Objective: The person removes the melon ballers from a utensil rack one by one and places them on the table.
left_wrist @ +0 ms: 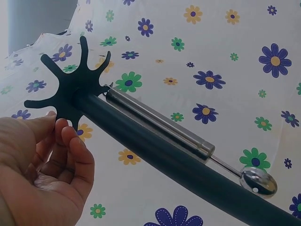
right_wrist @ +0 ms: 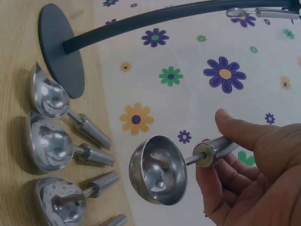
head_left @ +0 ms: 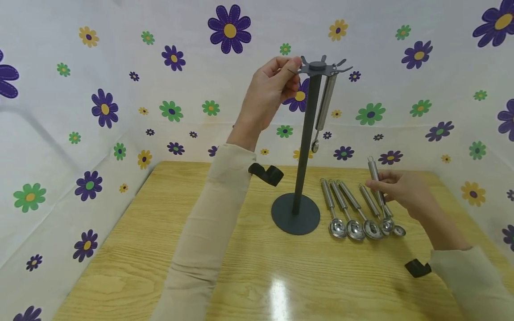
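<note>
A dark metal rack (head_left: 307, 142) stands upright, with a round base and hooks fanning out on top. Thumb and fingers of my left hand (head_left: 273, 87) pinch one of those hooks (left_wrist: 63, 115) on the left side. From a hook on the opposite side hangs a small steel melon baller (left_wrist: 162, 125), bowl downward. My right hand (head_left: 401, 189) grips the handle of a steel scoop (right_wrist: 160, 169) above the table's right part. Its round, hollow bowl points down in the head view. Beneath and beside it lie several steel scoops (head_left: 337, 228), handles pointing away from me.
The rack's round base (head_left: 295, 214) rests on a wooden table (head_left: 160, 249), left of the scoops. A white cloth (head_left: 249, 111) with printed flowers surrounds the table at the back and sides. Black straps (head_left: 267, 174) sit at both wrists.
</note>
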The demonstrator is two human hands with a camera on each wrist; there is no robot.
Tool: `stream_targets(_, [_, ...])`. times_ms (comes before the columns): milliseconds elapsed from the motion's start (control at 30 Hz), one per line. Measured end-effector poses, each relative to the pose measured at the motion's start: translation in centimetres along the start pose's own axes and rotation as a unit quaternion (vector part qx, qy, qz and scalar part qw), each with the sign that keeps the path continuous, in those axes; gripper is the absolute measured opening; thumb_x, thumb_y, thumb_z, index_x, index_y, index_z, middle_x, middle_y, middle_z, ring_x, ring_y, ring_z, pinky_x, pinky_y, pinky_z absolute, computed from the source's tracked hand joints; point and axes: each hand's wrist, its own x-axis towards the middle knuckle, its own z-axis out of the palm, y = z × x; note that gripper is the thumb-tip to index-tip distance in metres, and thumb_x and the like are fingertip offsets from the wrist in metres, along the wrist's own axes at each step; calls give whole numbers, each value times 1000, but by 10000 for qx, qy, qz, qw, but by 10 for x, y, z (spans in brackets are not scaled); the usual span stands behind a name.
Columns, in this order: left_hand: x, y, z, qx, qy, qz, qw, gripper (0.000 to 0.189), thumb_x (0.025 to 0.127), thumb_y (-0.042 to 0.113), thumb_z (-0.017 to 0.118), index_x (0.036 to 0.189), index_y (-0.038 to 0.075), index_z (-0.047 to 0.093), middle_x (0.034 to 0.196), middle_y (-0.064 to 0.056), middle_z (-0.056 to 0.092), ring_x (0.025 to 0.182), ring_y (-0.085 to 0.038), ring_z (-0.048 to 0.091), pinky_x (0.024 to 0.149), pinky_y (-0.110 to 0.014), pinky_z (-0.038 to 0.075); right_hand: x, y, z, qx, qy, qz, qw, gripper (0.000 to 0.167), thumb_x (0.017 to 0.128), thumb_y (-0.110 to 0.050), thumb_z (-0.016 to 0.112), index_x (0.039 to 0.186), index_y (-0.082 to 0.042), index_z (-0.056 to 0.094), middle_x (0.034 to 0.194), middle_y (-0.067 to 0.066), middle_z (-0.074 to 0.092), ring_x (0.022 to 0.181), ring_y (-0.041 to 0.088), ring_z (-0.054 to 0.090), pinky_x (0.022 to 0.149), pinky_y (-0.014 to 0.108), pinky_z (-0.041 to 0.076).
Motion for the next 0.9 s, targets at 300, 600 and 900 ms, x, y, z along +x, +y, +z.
stream_targets(300, [0, 0, 0, 14, 3, -11, 10000, 9, 106, 10, 56, 104, 4, 63, 85, -9, 57, 74, -17, 53, 69, -21, 49, -1, 21, -1, -25, -85, 96, 9999, 55, 101, -40, 69, 129, 6, 58, 117, 18, 72, 92, 25, 66, 84, 53, 52])
stream_targets(600, [0, 1, 0, -42, -27, 6, 10000, 8, 106, 9, 57, 102, 5, 62, 84, -9, 56, 74, -17, 53, 69, -22, 48, 0, 41, -13, -179, -114, 133, 9997, 60, 105, -37, 63, 135, 14, 53, 117, 21, 69, 90, 11, 65, 75, 28, 56])
stream_targets(900, [0, -1, 0, -91, -11, 24, 10000, 8, 106, 9, 57, 101, 5, 61, 83, -9, 56, 73, -17, 53, 69, -22, 48, 3, 66, -27, -83, -155, 291, 9994, 67, 105, -38, 61, 140, 17, 46, 120, 18, 70, 88, -5, 58, 77, 25, 56])
